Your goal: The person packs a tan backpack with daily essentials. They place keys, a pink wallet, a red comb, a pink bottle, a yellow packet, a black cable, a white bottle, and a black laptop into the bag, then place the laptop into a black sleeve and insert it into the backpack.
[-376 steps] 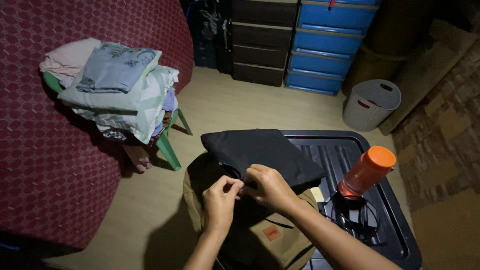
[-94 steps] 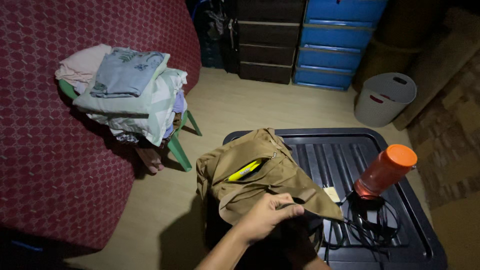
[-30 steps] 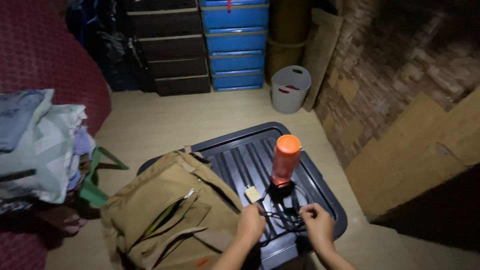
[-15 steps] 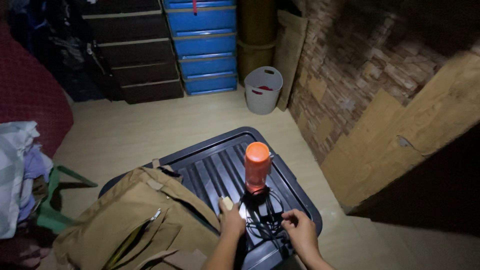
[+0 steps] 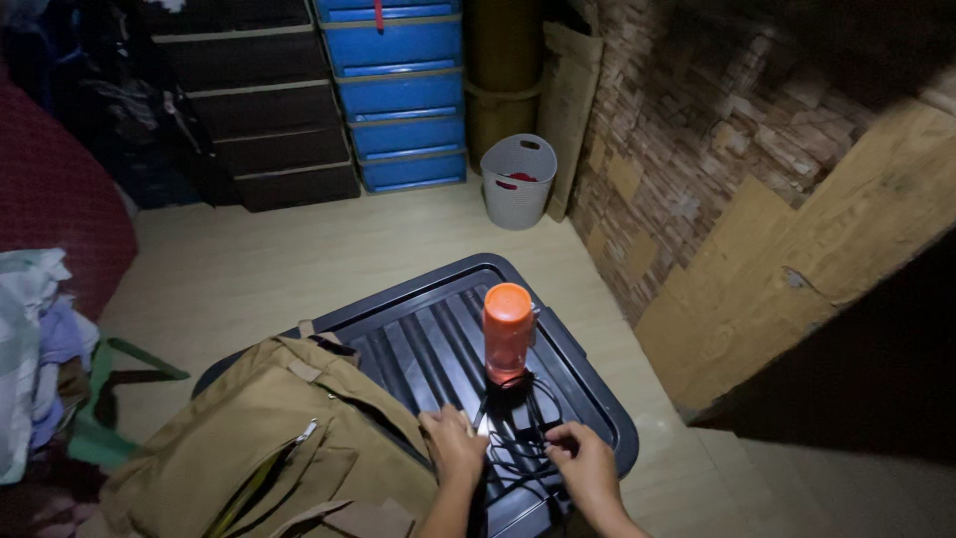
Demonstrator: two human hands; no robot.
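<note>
Two hands on a tangle of black cable point(image 5: 518, 438) atop a ribbed black bin lid point(image 5: 418, 339).
On that lid, the left hand point(image 5: 453, 446) presses down beside the cable, the right hand point(image 5: 583, 463) pinches a strand; an orange bottle point(image 5: 508, 331) stands just behind, a tan bag point(image 5: 269, 448) overlaps its left edge, and blue drawers point(image 5: 398, 95) stand beyond.

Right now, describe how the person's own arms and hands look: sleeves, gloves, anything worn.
Both hands are bare: no gloves on the left hand or the right hand. Both forearms are bare as far as the frame's bottom edge, with no sleeves showing. No watch, ring or bracelet shows, though the dim light could hide small items.
</note>
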